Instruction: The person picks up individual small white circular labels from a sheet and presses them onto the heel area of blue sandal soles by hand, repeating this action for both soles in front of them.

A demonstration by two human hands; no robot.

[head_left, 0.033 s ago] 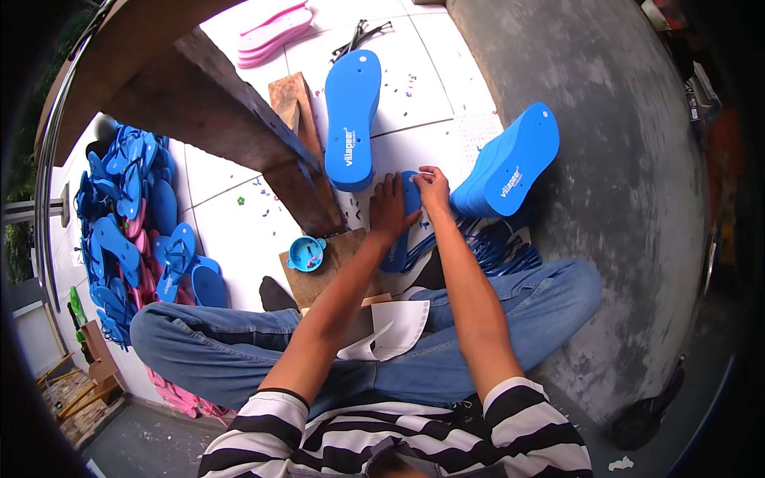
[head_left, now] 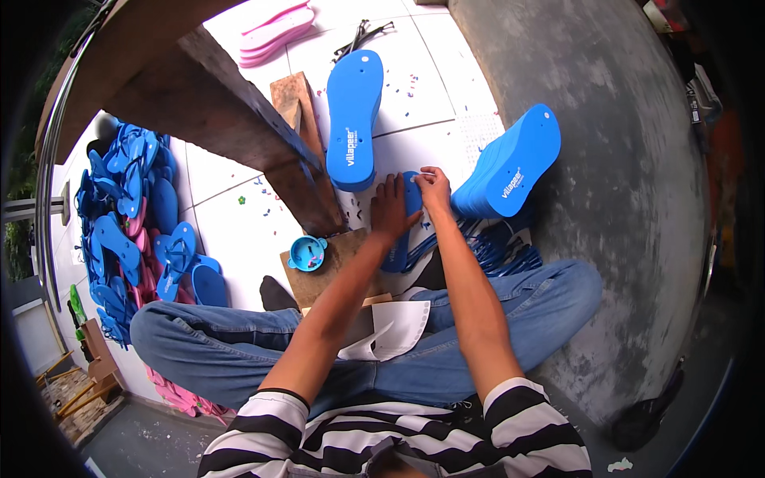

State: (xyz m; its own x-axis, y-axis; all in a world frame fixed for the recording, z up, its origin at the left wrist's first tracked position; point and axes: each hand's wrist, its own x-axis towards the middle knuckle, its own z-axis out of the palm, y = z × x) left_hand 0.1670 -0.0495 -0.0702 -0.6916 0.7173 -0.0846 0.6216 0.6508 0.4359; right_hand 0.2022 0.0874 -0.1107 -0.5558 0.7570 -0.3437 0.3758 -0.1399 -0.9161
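Observation:
A single blue flip-flop sole lies before me, its middle covered by my left hand. My left hand rests along it with fingers stretched out and the thumb across the sole. At the sole's toe end, the fingertips of my right hand are pinched together; whatever is between them is too small to make out. Beyond my hands stands a stack of blue soles. Another, leaning stack of blue soles is just right of my right hand. A white sheet with round marks sits on my lap.
Blue straps lie under the right stack. A small blue bowl sits on a wooden board. Left are a wooden post and a heap of flip-flops. Pink soles and black straps lie farther off.

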